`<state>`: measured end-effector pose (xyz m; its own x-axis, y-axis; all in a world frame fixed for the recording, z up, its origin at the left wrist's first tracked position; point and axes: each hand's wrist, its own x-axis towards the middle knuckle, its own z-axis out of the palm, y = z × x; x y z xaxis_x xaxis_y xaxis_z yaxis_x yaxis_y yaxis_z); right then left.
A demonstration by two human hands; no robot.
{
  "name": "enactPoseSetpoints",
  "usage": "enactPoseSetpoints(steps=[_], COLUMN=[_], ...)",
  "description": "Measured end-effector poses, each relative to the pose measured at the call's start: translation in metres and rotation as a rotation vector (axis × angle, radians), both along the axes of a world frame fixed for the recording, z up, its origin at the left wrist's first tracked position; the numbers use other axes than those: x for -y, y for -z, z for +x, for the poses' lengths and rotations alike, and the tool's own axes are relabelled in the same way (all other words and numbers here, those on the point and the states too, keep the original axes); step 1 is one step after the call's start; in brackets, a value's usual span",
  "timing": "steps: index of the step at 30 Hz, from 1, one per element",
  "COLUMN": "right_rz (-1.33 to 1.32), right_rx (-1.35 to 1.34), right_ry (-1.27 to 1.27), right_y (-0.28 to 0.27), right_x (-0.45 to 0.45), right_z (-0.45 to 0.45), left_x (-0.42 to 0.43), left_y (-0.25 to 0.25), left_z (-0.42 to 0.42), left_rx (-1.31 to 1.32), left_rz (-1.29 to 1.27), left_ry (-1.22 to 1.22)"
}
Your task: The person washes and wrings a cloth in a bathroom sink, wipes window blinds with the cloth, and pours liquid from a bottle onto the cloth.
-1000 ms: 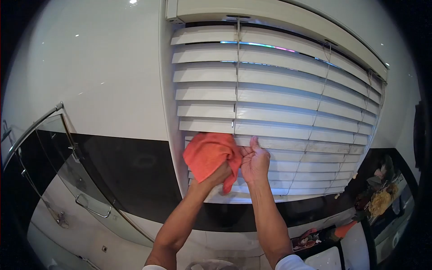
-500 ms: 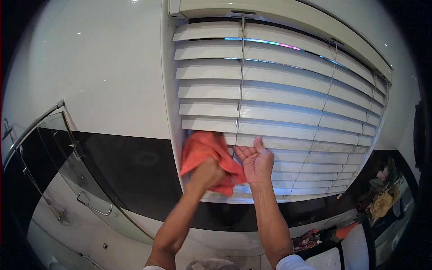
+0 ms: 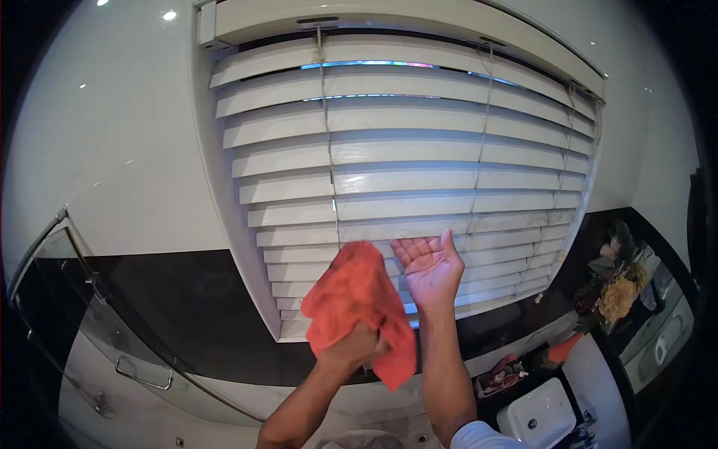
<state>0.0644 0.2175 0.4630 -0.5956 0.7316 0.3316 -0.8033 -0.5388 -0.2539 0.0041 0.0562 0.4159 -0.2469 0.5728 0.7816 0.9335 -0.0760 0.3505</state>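
across the upper and central frame, white blinds (image 3: 411,153); at lower left, a glass door (image 3: 123,322); at lower right, a white sink (image 3: 540,413). at lower centre, a red cloth (image 3: 355,288) before the lower slats, bunched in the closed left hand (image 3: 357,346). just right of it, the right hand (image 3: 434,275), open, palm to the camera, fingertips at a slat's edge; contact cannot be told.

And there it was, a glossy white wall (image 3: 134,157) cut by a black band (image 3: 168,307)!
Over left stood a glass panel (image 3: 123,329); out right, flowers (image 3: 618,299) rose near a white sink (image 3: 552,404), while bright glints (image 3: 170,15) lit the wall.
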Motion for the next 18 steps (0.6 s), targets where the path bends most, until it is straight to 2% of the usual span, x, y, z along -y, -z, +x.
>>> enactPoseSetpoints(steps=[2,3,4,6,8,9,11,12,14,16,18], right_rz=[0.014,-0.03,-0.03,0.049,0.029,0.059,0.112,0.112,0.091,0.104,0.093], right_rx=[-0.007,0.056,0.049,0.098,0.12,0.136,0.269,0.272,0.132,0.097,0.071], right_ry=[0.057,0.1,0.106,0.055,0.065,0.105,0.176,0.17,0.129,0.096,-0.007], right_y=[0.0,-0.006,-0.005,-0.001,-0.005,-0.002,0.02,0.019,0.013,0.003,-0.002], right_x=[-0.017,-0.017,-0.021,-0.028,-0.024,-0.025,-0.046,-0.046,-0.044,-0.037,-0.031], right_z=[0.002,0.005,0.007,0.008,0.004,-0.001,-0.009,-0.008,-0.001,0.009,0.01], left_x=[-0.022,-0.022,-0.031,-0.055,-0.072,-0.092,-0.1,-0.094,-0.086,-0.095,-0.089], left_y=[-0.018,-0.049,-0.047,-0.039,-0.032,-0.016,-0.039,-0.052,-0.063,-0.027,-0.031], left_z=[-0.009,-0.004,-0.008,-0.022,-0.026,-0.034,-0.005,-0.001,0.0,-0.033,-0.05], left_rx=[-0.057,0.312,0.304,-0.002,-0.019,-0.068,-0.12,-0.117,-0.288,-0.123,0.021], left_rz=[-0.116,-0.341,-0.342,-0.139,-0.145,-0.316,-0.026,-0.027,-0.661,-0.542,-0.082], left_ry=[-0.031,0.174,0.179,-0.077,-0.121,-0.071,0.232,0.226,0.009,0.004,0.02])
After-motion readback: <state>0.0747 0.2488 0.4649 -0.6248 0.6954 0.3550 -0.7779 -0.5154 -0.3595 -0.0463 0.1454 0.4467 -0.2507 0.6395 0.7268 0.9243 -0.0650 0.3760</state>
